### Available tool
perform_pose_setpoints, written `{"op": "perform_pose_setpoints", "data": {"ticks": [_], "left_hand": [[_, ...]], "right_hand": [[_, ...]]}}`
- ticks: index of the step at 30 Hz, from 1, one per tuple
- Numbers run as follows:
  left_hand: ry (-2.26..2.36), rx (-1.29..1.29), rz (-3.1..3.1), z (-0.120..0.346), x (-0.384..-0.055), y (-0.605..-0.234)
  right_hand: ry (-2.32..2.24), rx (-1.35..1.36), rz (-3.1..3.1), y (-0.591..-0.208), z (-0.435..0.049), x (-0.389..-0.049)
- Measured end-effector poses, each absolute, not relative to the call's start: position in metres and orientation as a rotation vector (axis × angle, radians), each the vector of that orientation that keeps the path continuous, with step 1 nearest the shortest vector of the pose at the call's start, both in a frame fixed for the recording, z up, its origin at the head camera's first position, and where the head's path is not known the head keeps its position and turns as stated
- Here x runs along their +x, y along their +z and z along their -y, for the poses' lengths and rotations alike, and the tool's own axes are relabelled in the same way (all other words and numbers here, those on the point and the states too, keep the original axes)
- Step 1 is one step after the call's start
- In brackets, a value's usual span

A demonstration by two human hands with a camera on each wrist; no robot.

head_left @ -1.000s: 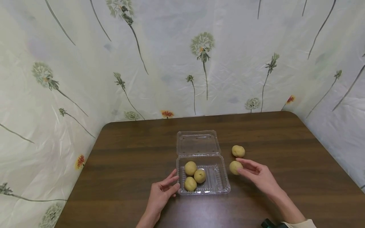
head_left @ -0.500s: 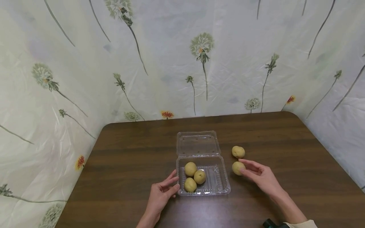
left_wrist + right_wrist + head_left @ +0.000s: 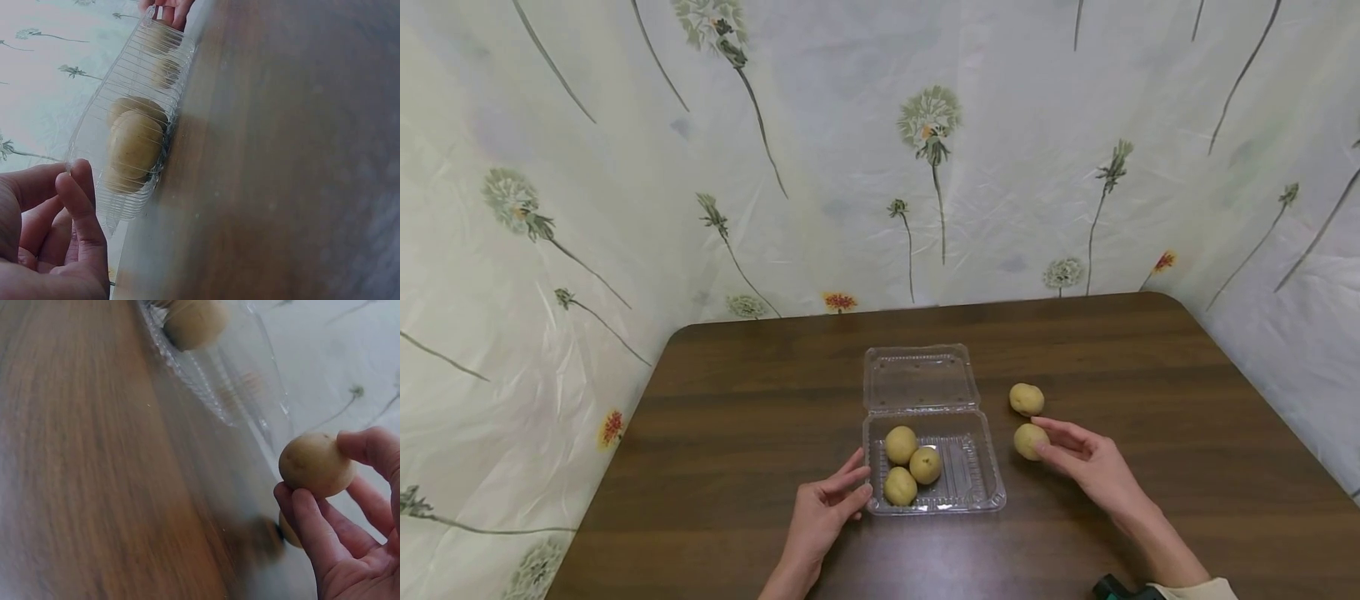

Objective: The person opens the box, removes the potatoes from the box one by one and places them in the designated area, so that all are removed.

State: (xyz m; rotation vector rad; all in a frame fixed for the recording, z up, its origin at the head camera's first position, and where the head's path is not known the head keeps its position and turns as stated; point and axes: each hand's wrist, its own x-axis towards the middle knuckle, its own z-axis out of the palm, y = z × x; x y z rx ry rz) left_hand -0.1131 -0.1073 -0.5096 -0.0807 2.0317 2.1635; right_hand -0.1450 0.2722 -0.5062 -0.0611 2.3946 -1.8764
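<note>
A clear plastic clamshell container (image 3: 958, 467) stands with its lid (image 3: 921, 379) folded back, and 3 round yellowish potatoes (image 3: 901, 486) lie in the left part of its base. My left hand (image 3: 822, 510) pinches the container's left rim between thumb and finger, as the left wrist view shows. To the right of the container, my right hand (image 3: 1093, 467) grips a small potato (image 3: 315, 464) between thumb and fingertips. Just beyond that hand, another potato (image 3: 1026, 399) rests on the table.
The dark wooden table (image 3: 760, 400) has rounded far corners. Behind it and along both sides hangs a pale sheet (image 3: 820, 150) printed with dandelions. A black wrist device (image 3: 1116, 589) shows at the right sleeve.
My right hand and its potato have shifted slightly to the right, away from the container. The left hand stays at the rim, and the other potatoes have not moved.
</note>
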Motion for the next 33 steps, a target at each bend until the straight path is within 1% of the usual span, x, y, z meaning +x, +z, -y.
{"op": "perform_pose_setpoints", "data": {"ticks": [23, 33], "left_hand": [[2.154, -0.061, -2.050, 0.109, -0.115, -0.509], [2.186, -0.069, -2.023, 0.108, -0.113, -0.510]], "right_hand": [[-1.899, -0.038, -2.393, -0.499, -0.289, -0.150], [-1.871, 0.036, -2.430, -0.501, -0.296, -0.152]]}}
